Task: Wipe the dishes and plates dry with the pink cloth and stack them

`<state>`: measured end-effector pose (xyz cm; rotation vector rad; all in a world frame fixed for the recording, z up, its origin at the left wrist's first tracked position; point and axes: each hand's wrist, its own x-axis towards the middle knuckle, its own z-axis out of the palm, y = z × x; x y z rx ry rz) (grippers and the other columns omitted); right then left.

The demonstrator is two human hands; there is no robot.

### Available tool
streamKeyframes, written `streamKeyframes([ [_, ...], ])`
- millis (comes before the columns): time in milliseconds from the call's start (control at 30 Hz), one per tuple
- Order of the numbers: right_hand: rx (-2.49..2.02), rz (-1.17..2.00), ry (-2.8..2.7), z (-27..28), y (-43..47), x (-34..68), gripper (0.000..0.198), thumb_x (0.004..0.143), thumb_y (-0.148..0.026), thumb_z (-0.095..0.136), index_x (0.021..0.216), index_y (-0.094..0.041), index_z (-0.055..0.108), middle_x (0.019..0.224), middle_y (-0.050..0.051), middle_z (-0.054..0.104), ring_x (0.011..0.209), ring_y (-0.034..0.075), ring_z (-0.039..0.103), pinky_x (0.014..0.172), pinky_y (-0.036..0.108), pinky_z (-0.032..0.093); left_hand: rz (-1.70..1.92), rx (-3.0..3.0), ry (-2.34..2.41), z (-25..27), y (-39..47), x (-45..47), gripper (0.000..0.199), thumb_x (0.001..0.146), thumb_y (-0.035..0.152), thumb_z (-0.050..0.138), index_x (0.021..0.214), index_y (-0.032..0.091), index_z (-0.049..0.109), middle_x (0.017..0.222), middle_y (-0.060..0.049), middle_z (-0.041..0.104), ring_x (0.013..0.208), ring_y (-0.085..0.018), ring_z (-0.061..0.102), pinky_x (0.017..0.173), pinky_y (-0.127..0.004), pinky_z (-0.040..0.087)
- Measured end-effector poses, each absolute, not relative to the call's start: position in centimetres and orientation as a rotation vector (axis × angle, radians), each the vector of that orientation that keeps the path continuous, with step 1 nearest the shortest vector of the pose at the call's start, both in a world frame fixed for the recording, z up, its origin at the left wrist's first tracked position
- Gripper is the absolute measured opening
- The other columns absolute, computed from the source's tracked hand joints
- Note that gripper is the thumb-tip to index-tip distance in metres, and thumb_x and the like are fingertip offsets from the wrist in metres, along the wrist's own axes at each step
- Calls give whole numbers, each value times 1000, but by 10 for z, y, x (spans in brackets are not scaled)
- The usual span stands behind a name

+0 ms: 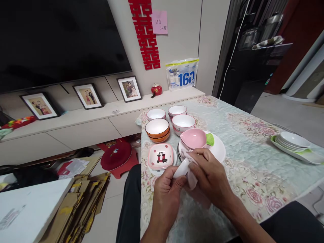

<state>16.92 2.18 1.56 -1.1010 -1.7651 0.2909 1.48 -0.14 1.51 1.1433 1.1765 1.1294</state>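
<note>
My left hand (pixel 168 192) is closed on a small, glossy white ceramic piece (pixel 181 169); its full shape is hidden by fingers and cloth. A thin pale pink cloth (pixel 192 179) is pinched in my right hand (pixel 211 173) and wraps the far end of that piece. Just beyond my hands, a pink fruit-shaped bowl (pixel 193 138) with a green leaf handle rests on stacked dishes over a large white plate (pixel 219 148). Left of them sits a square pink-rimmed dish (pixel 160 156) with a cat print, on other plates.
Stacked orange bowls (pixel 157 130) and several red-rimmed white bowls (pixel 184 123) stand further back on the flowered tablecloth (pixel 253 172). Small white dishes (pixel 295 139) are piled on a green-edged plate at right. Flattened cardboard (pixel 76 206) and a red stool (pixel 117 157) are at floor level, left.
</note>
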Motion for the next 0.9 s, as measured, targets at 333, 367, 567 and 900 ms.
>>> streamKeyframes([
  [333, -960, 361, -1776, 12, 19, 161, 25, 96, -18, 51, 109, -21, 72, 103, 8, 62, 85, 17, 63, 71, 29, 54, 1093, 1198, 1186, 8, -6, 12, 18, 82, 32, 69, 93, 20, 76, 76, 0, 73, 72, -18, 60, 68, -26, 47],
  [367, -981, 403, -1738, 10, 24, 165, 25, 97, -19, 51, 109, -22, 73, 101, 7, 63, 87, 18, 64, 72, 30, 54, 1091, 1186, 1176, 8, -6, 11, 19, 81, 33, 70, 92, 19, 76, 76, 0, 73, 73, -18, 60, 69, -26, 47],
  [567, -1024, 350, -1733, 14, 20, 166, 24, 97, -19, 53, 110, -20, 73, 102, 9, 63, 88, 18, 65, 72, 29, 54, 1118, 1061, 1042, 6, 0, 15, 17, 79, 32, 73, 88, 18, 73, 75, 0, 72, 71, -16, 59, 68, -26, 47],
  [900, -966, 798, -1653, 8, 32, 173, 26, 97, -29, 54, 111, -21, 74, 105, 8, 70, 97, 21, 66, 82, 34, 55, 1191, 975, 935, 2, -1, 12, 22, 77, 34, 78, 92, 18, 75, 81, -2, 73, 76, -16, 63, 73, -27, 50],
])
